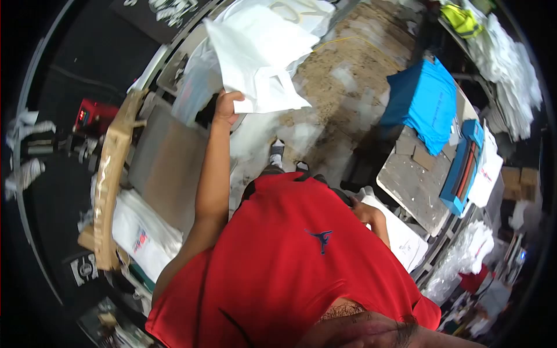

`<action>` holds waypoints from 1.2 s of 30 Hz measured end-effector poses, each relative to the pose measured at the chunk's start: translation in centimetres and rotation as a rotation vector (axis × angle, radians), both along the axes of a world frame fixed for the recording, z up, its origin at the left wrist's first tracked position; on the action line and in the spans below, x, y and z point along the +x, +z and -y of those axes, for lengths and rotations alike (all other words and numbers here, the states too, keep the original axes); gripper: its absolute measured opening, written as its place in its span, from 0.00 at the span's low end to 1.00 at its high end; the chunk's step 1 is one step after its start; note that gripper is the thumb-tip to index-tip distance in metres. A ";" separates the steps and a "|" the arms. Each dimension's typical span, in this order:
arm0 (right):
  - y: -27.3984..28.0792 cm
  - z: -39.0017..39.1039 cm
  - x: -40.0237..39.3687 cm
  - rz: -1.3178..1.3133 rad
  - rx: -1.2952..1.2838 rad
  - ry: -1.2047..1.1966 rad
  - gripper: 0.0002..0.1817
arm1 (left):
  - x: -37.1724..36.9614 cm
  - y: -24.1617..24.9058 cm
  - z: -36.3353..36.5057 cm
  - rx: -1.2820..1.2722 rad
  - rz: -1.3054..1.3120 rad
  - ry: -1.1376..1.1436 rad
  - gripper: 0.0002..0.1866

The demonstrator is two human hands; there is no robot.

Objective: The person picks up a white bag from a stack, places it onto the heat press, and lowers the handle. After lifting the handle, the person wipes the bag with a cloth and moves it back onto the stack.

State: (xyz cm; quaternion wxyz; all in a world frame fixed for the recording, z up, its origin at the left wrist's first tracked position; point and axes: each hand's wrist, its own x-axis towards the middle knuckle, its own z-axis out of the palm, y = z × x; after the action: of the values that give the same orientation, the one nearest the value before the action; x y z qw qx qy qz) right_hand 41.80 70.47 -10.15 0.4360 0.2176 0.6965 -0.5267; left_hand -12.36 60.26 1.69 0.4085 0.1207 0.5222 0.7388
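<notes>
left hand lifts a white garment over the work floor

head view: the camera looks straight down the person's own body, so the red shirt (290, 261) fills the lower middle of the frame. the left hand (226, 107) is raised at the end of an outstretched arm, its fingers closed on the lower edge of a white garment (255, 55) that hangs spread in the air above the hand, in the upper middle of the frame. behind that garment lies a pile of more white cloth (301, 11).

the right hand (362, 211) sits low beside the red shirt, close to the hip, near a white sheet with small print (400, 238). it is partly hidden by the shirt, so i cannot tell whether it is open or closed, or whether it touches anything.

one shoe (277, 152) shows on the stained concrete floor (348, 75) just above the shirt. to the left stands a flat grey platen (165, 165), with a long wooden piece wrapped in tape (110, 174) beside it and a printed white bag (142, 235) lower down. further left is a red device (93, 116). to the right, a folded blue shirt (426, 101) rests on a worn table (412, 185), just beside a blue box (464, 168). more white cloth is heaped along the far right edge (510, 69).
</notes>
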 end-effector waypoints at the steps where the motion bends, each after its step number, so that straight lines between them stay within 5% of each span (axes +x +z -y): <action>1: -0.5 -0.3 -0.3 0.122 -0.038 -0.043 0.34 | 0.7 0.2 1.4 -0.015 -0.002 0.036 0.29; 2: -1.0 -0.5 -0.9 0.246 -0.075 -0.082 0.35 | 1.4 0.4 2.8 0.016 -0.008 0.037 0.28; 5: 12.2 0.4 -8.5 0.287 0.029 -0.079 0.36 | 3.6 1.3 7.6 0.041 -0.032 0.091 0.33; 7: 12.1 0.2 -10.2 0.266 0.071 0.073 0.35 | 5.3 3.1 10.3 0.029 0.005 0.147 0.41; 9: 7.6 -0.1 -10.2 -0.050 0.451 0.301 0.36 | 6.0 2.8 13.2 0.030 0.005 0.173 0.45; 12: 11.4 -0.1 -16.9 -0.500 0.404 0.006 0.40 | 8.6 3.4 15.9 -0.037 -0.049 0.160 0.42; 15: 15.9 3.0 -25.1 -0.726 -0.062 -0.630 0.41 | 12.4 3.0 15.7 -0.302 -0.418 -0.131 0.39; 16: 17.5 4.8 -27.2 -0.697 -0.122 -0.696 0.40 | 14.2 3.2 15.2 -0.234 -0.754 -0.243 0.38; 17: 18.3 6.2 -29.0 -0.668 -0.183 -0.760 0.38 | 17.0 5.2 14.3 -0.218 -0.599 -0.318 0.37; 18: 17.4 6.7 -30.4 -0.668 -0.184 -0.749 0.38 | 19.1 5.4 14.4 -0.256 -0.810 -0.400 0.37; 20: 14.9 7.9 -32.8 -0.894 0.269 -0.333 0.37 | 21.9 4.1 16.6 -0.136 -1.079 -0.236 0.36; 21: 15.2 8.8 -33.0 -0.894 0.257 -0.321 0.37 | 21.6 6.5 19.0 -0.158 -0.904 -0.382 0.35; 23: 17.3 10.3 -33.4 -0.605 -0.189 -0.498 0.32 | 20.4 6.4 24.8 -0.122 -0.709 -0.434 0.29; 25: 18.9 13.1 -32.6 -0.610 -0.418 -0.589 0.27 | 19.7 1.7 31.3 -0.193 -0.515 -0.099 0.21; 27: 20.1 15.7 -31.7 -0.587 -0.627 -0.718 0.24 | 19.3 -0.8 37.0 -0.482 -0.326 0.316 0.25; 28: 19.8 16.5 -31.5 -0.562 -0.662 -0.730 0.26 | 19.0 -1.7 39.0 -0.477 -0.313 0.314 0.25; 30: 19.2 18.5 -31.2 -0.573 -0.668 -0.696 0.26 | 18.5 -3.3 41.9 -0.249 0.122 0.504 0.37; 31: 19.2 19.5 -31.4 -0.596 -0.686 -0.661 0.27 | 18.5 -2.2 42.9 -0.240 0.129 0.516 0.37; 33: 19.5 21.6 -31.6 -0.560 -0.731 -0.637 0.27 | 18.8 -0.1 44.8 0.347 0.623 0.101 0.44; 36: 17.9 21.7 -33.4 -0.540 -0.786 -0.550 0.26 | 18.4 -1.4 46.1 0.406 0.525 0.117 0.34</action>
State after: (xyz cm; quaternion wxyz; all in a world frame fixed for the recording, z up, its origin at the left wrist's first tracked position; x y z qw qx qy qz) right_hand 8.36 48.74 7.70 0.1364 0.0696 0.4521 -0.8787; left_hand 6.09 14.19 0.28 0.4536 -0.0249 0.2472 0.8559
